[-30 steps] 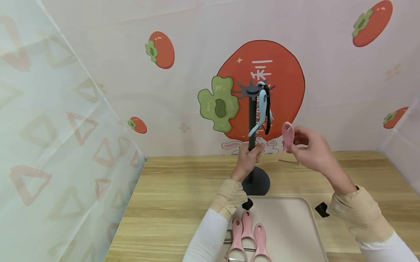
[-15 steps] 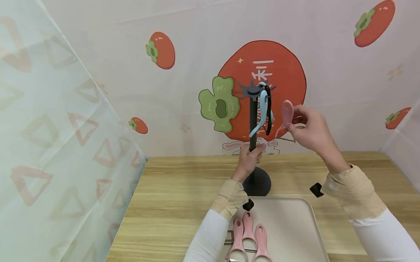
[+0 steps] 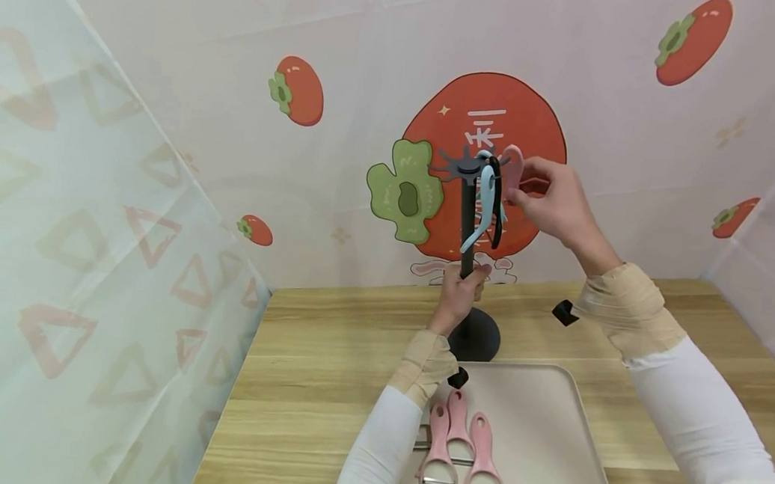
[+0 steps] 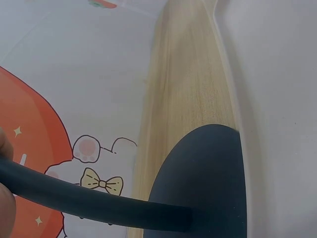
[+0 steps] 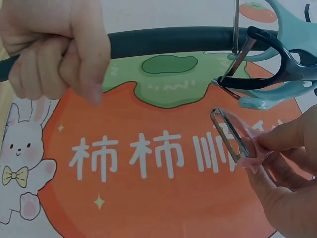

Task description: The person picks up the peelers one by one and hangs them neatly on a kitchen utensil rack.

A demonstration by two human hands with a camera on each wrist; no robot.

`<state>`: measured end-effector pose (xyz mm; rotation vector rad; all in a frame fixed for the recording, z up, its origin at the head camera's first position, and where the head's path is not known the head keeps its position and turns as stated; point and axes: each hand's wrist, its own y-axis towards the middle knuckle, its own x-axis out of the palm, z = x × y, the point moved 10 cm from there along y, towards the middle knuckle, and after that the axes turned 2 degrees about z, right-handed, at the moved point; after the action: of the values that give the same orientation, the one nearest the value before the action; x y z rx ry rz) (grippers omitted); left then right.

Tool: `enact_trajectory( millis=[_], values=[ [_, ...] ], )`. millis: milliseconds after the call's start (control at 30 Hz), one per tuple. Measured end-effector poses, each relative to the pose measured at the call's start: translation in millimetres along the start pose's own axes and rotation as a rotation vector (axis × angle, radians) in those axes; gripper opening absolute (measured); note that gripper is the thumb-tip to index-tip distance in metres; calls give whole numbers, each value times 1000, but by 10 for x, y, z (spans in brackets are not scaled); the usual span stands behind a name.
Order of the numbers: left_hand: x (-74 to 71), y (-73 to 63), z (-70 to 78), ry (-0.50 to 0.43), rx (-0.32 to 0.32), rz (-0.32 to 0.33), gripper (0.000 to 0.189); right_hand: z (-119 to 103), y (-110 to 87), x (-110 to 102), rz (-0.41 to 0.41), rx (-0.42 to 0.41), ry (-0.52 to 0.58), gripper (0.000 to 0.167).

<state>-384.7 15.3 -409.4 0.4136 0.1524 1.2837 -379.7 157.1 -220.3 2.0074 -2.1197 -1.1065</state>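
Observation:
My left hand (image 3: 458,298) grips the dark pole of a hook stand (image 3: 468,221), its fingers wrapped round the pole in the right wrist view. A light blue peeler (image 3: 484,204) and a black peeler (image 3: 495,219) hang from the stand's hooks; another light blue part shows behind them. My right hand (image 3: 559,198) pinches a pink peeler (image 3: 512,168) by the handle. The loop at its top is right at the hook tips. In the right wrist view the metal blade (image 5: 229,134) of this pink peeler points toward the pole, below the hanging peelers.
The stand's round base (image 3: 475,338) rests on the wooden table (image 3: 310,386). Just in front lies a beige tray (image 3: 542,440) with three pink peelers (image 3: 480,440) and a metal part (image 3: 423,438) half hidden by my left forearm. A patterned wall (image 3: 338,171) rises close behind.
My right hand has raised the pink peeler and brought it left, from beside the pole up to the hooks. The left hand keeps its hold on the pole.

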Motion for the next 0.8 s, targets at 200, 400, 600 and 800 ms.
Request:
enact_trajectory(
  millis=[200,400,600,800],
  values=[
    [-3,-8,-9,-7,-20,0,52,-96,207,11,28,-41,38,26],
    [0,-10,9,7,-17,-9,53,-143,334,35,37,-47,95,28],
    [3,-5,40,5,-2,-9,52,-164,390,114,4,-60,161,27],
    [-11,-35,13,13,-6,3,52,-156,394,197,-16,-50,171,33]
  ],
)
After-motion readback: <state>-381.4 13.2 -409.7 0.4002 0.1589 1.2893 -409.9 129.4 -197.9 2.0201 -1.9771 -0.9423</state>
